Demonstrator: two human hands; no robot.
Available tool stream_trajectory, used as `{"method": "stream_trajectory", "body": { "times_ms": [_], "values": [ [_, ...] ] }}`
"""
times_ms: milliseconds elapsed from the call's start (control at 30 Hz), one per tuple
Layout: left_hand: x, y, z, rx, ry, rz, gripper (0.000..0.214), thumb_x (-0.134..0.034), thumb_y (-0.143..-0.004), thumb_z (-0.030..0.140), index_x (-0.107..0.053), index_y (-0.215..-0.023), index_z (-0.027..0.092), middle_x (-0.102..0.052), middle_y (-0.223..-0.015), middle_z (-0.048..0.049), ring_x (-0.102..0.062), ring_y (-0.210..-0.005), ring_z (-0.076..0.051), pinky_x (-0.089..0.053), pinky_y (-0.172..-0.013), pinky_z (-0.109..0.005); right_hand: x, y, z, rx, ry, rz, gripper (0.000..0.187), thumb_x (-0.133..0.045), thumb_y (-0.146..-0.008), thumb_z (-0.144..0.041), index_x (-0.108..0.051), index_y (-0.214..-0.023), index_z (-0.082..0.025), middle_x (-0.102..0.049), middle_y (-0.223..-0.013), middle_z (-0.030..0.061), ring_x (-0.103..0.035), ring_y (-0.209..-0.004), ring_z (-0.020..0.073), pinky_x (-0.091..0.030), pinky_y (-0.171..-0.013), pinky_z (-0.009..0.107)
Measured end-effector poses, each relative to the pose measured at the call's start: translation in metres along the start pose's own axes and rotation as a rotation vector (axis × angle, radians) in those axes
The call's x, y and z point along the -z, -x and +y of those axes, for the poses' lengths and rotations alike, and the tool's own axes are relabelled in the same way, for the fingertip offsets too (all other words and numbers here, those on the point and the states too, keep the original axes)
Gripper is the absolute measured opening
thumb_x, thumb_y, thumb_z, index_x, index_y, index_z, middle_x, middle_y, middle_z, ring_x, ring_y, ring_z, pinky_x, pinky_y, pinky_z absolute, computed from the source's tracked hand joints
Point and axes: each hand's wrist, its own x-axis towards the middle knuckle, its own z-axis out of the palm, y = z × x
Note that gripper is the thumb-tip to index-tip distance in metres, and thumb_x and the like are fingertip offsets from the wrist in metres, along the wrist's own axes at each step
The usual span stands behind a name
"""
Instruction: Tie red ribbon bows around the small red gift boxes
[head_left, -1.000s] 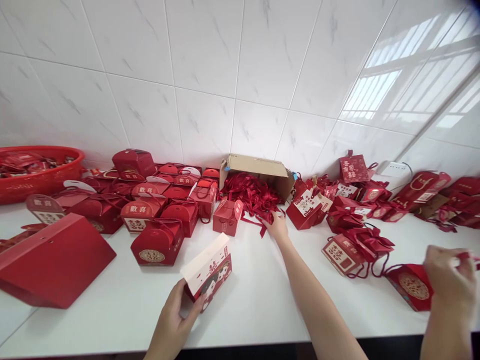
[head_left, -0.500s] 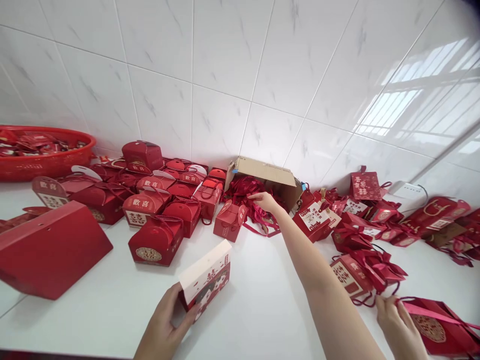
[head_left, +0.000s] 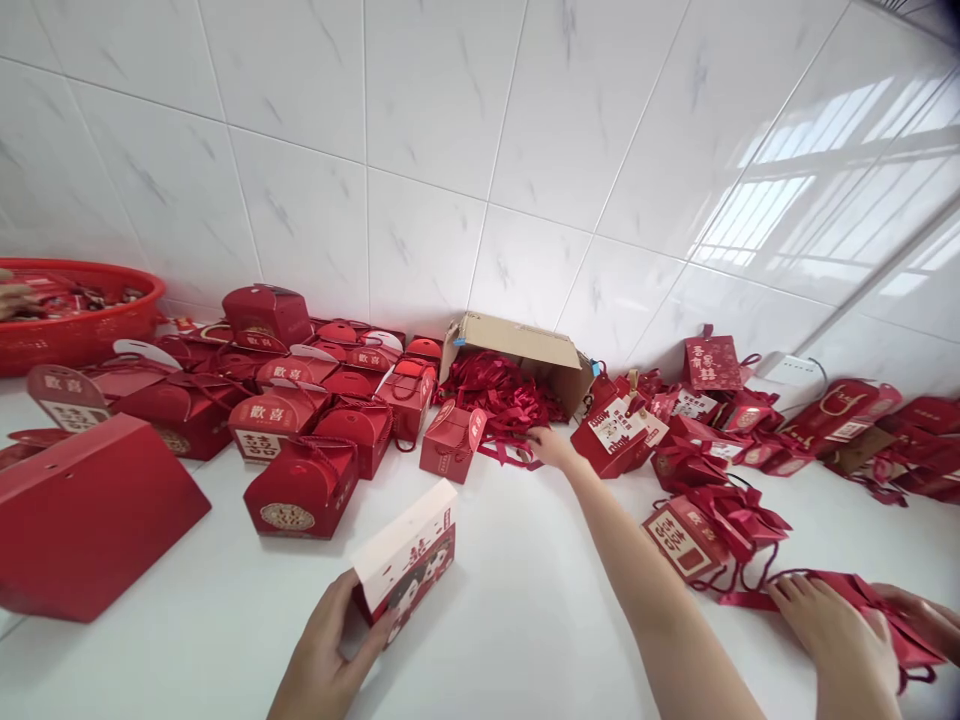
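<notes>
My left hand point(head_left: 330, 640) is wrapped round the near end of a small gift box point(head_left: 420, 580) with a pale lid flap and a red printed side. My right hand point(head_left: 556, 448) is stretched forward, its fingers closed at the near edge of a heap of dark red ribbons point(head_left: 495, 385). The heap spills from an open cardboard box point(head_left: 525, 342) lying against the wall. The fingertips seem to pinch a ribbon strand, partly hidden by the hand. Beside the ribbons stands a small red box point(head_left: 448, 448).
Many red gift boxes point(head_left: 300, 490) fill the left, with a large red carton point(head_left: 97, 520) in front. A red basin point(head_left: 97, 335) holds small packets; someone's fingers reach into it. At right, a co-worker's hands point(head_left: 832, 620) hold a red bag, near more boxes point(head_left: 690, 540).
My right hand has drawn back from the ribbon heap, towards me and to the right. My left hand stays on its box. The co-worker's hands now grip the red bag.
</notes>
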Motion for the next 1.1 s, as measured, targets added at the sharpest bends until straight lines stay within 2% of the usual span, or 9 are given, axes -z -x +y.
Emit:
{"method": "stream_trajectory", "body": {
  "times_ms": [67,100,200,267,467,733,900,1000,1100],
  "values": [
    [0.000,0.001,0.001,0.012,0.010,-0.008,0.048,-0.057,-0.079,0.048,-0.055,-0.118,0.020,-0.064,-0.119,-0.0124,-0.060,-0.112,-0.032,-0.054,-0.087,-0.042,-0.022,0.012,-0.004,-0.020,0.012,0.012,0.038,-0.053,-0.092,-0.034,-0.051,-0.127,-0.019,-0.051,-0.133,0.0103,-0.054,-0.116,0.0255,-0.044,-0.097,0.050],
    [0.000,0.001,0.002,0.018,0.016,-0.013,0.048,-0.057,-0.080,0.048,-0.054,-0.118,0.020,-0.064,-0.119,-0.0126,-0.060,-0.112,-0.032,-0.054,-0.087,-0.042,-0.032,0.017,-0.005,-0.038,0.016,0.013,0.042,-0.048,-0.094,-0.036,-0.046,-0.133,-0.020,-0.044,-0.142,0.0113,-0.046,-0.126,0.0277,-0.037,-0.103,0.053],
    [0.000,0.001,0.005,0.025,0.034,-0.027,0.049,-0.058,-0.080,0.047,-0.053,-0.120,0.019,-0.064,-0.119,-0.0124,-0.061,-0.110,-0.031,-0.054,-0.087,-0.041,-0.053,0.030,-0.006,-0.091,0.030,0.000,0.049,-0.025,-0.100,-0.037,-0.028,-0.146,-0.021,-0.024,-0.156,0.0086,-0.022,-0.143,0.0238,-0.017,-0.114,0.052],
    [0.001,0.000,0.008,0.025,0.041,-0.031,0.050,-0.058,-0.079,0.048,-0.053,-0.121,0.020,-0.065,-0.117,-0.0120,-0.062,-0.106,-0.031,-0.056,-0.082,-0.039,-0.062,0.039,-0.003,-0.108,0.036,-0.012,0.053,-0.019,-0.100,-0.040,-0.021,-0.149,-0.019,-0.018,-0.157,0.0060,-0.016,-0.144,0.0217,-0.013,-0.115,0.050],
    [0.002,-0.002,0.020,0.074,0.068,-0.056,0.050,-0.057,-0.079,0.051,-0.054,-0.119,0.020,-0.066,-0.114,-0.0115,-0.064,-0.098,-0.030,-0.055,-0.062,-0.031,-0.072,0.086,0.001,-0.109,0.074,-0.023,0.058,-0.016,-0.098,-0.044,-0.017,-0.150,-0.017,-0.011,-0.157,0.0034,-0.011,-0.145,0.0208,-0.010,-0.115,0.049],
    [0.002,-0.003,0.023,0.116,0.109,-0.097,0.052,-0.057,-0.078,0.054,-0.051,-0.118,0.020,-0.064,-0.111,-0.0113,-0.062,-0.097,-0.029,-0.055,-0.062,-0.031,-0.075,0.182,-0.022,-0.047,0.098,-0.043,0.060,-0.017,-0.097,-0.047,-0.017,-0.150,-0.018,-0.011,-0.157,0.0012,-0.010,-0.146,0.0218,-0.013,-0.116,0.049],
    [0.002,-0.003,0.026,0.093,0.110,-0.098,0.051,-0.057,-0.078,0.053,-0.051,-0.118,0.020,-0.062,-0.113,-0.0112,-0.060,-0.099,-0.029,-0.054,-0.069,-0.034,-0.083,0.232,-0.034,0.097,0.040,-0.015,0.063,-0.019,-0.097,-0.051,-0.014,-0.150,-0.018,-0.010,-0.157,0.0035,-0.011,-0.145,0.0259,-0.015,-0.115,0.054],
    [0.001,-0.003,0.028,0.087,0.115,-0.095,0.051,-0.056,-0.079,0.052,-0.051,-0.119,0.020,-0.062,-0.114,-0.0110,-0.060,-0.102,-0.029,-0.052,-0.081,-0.039,-0.084,0.248,-0.032,0.187,-0.072,0.011,0.058,-0.025,-0.098,-0.047,-0.017,-0.150,-0.022,-0.018,-0.156,0.0043,-0.015,-0.145,0.0250,-0.017,-0.115,0.053],
    [0.001,-0.002,0.030,0.095,0.116,-0.094,0.051,-0.056,-0.080,0.052,-0.050,-0.120,0.020,-0.061,-0.115,-0.0111,-0.059,-0.104,-0.029,-0.048,-0.090,-0.044,-0.081,0.250,-0.024,0.203,-0.217,0.177,0.049,-0.029,-0.098,-0.038,-0.029,-0.146,-0.027,-0.033,-0.152,0.0051,-0.024,-0.142,0.0241,-0.023,-0.113,0.052]
  ]
}}
